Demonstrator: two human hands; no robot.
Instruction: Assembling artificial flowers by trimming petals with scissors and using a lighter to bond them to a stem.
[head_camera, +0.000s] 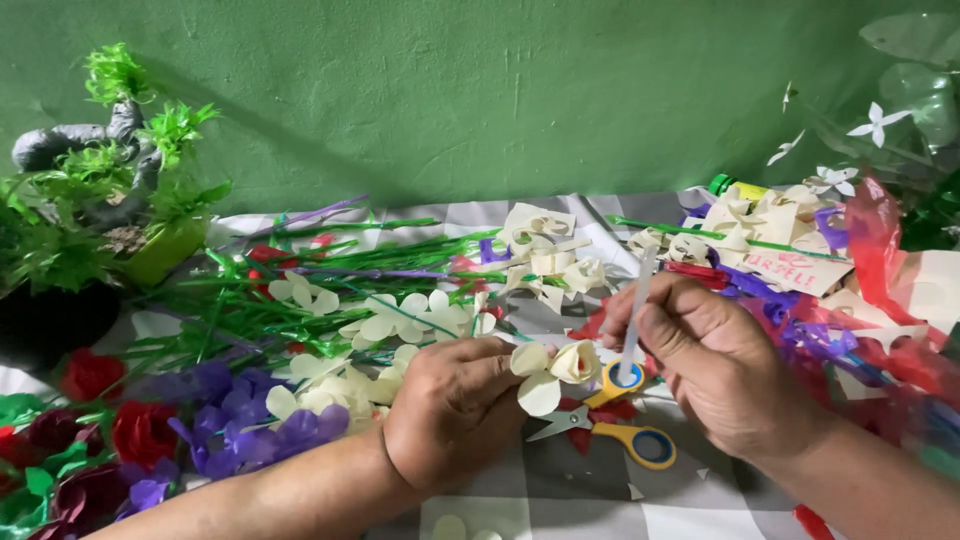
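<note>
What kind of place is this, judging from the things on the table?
Probably a home craft table for making paper flowers: finished red and purple flowers, cream paper petals, green stems and yellow-handled scissors lie on a checked cloth by a green wall.

Two hands (455, 410) (715, 365) — one scissors (605, 425) — one potted plant (110, 190).

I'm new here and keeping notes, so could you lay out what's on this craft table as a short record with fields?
Left hand: left hand pinches a cream paper flower
Right hand: right hand holds a thin pale strip upright
Below the flower: yellow-handled scissors on the checked cloth
Left side: green stems, purple flowers, red flowers
Far left: potted green plant
Back: green wall
</note>
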